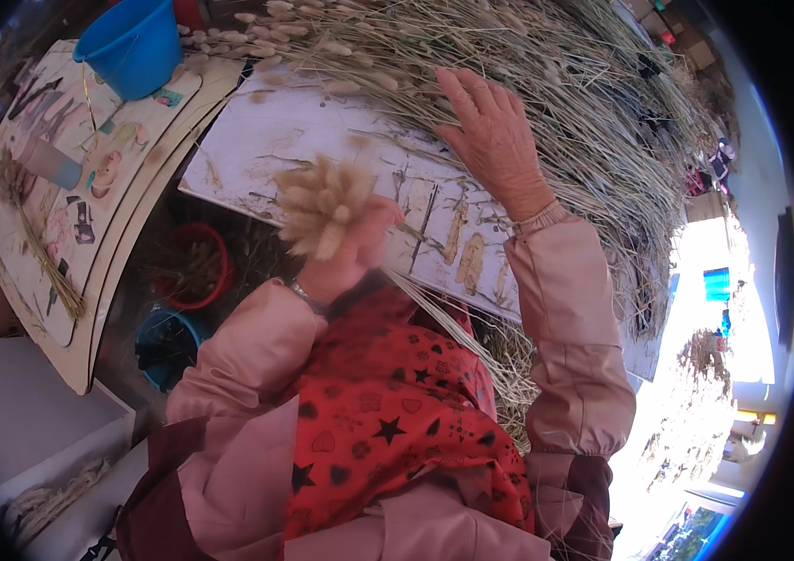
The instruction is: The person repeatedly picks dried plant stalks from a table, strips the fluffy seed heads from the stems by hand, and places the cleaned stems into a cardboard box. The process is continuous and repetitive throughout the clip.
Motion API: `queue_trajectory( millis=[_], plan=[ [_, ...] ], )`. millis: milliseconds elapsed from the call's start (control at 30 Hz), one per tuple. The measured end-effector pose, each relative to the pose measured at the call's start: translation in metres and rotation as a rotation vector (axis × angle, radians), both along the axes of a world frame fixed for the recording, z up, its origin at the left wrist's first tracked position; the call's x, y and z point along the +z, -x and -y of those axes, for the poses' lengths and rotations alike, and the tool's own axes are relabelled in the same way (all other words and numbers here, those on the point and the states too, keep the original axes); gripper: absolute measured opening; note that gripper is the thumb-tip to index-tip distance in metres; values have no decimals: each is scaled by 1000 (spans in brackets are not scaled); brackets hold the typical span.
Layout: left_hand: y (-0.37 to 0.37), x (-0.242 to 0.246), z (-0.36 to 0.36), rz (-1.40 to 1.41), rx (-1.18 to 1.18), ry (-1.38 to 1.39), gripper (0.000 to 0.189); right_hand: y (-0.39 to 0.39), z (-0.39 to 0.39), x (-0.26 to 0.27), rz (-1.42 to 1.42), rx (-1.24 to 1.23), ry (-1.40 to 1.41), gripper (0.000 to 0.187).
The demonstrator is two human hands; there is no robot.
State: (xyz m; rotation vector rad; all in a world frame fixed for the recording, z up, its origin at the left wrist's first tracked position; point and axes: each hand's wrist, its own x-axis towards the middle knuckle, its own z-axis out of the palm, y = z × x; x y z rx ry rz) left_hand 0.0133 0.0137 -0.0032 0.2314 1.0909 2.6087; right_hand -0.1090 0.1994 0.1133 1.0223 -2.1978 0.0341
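My left hand [351, 252] grips a bunch of dried bunny-tail grass [323, 203] just below its fluffy cream heads. The bundled stems [442, 312] slant down to the right, across the red patterned apron [383, 400]. My right hand [488, 133] rests palm down with spread fingers at the near edge of a large heap of dried grass stalks [579, 133]. Its fingertips touch or hover over the stalks; which of the two, I cannot tell. Under both hands lies a worn white board [249, 133] bearing a few loose stems and brown stains.
A blue bucket [134, 52] stands on the left table [53, 210], near a tumbler [50, 165] and a tied grass bundle [46, 263]. Below, between the tables, are a red bucket [225, 280] and a light-blue bucket [148, 350]. Straw [509, 357] lies beneath the board's near edge.
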Motion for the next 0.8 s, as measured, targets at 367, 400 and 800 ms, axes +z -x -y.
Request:
queue_trajectory(
  millis=[367,400,800],
  plan=[
    [-5,41,8,-58,-66,-264,41,-156,11,-73,1312,53,509,23],
    [-4,41,11,-42,-40,-297,40,-152,15,-80,1144,126,472,22],
    [7,36,61,122,91,-397,38,-155,23,-114,885,144,377,17]
  ],
)
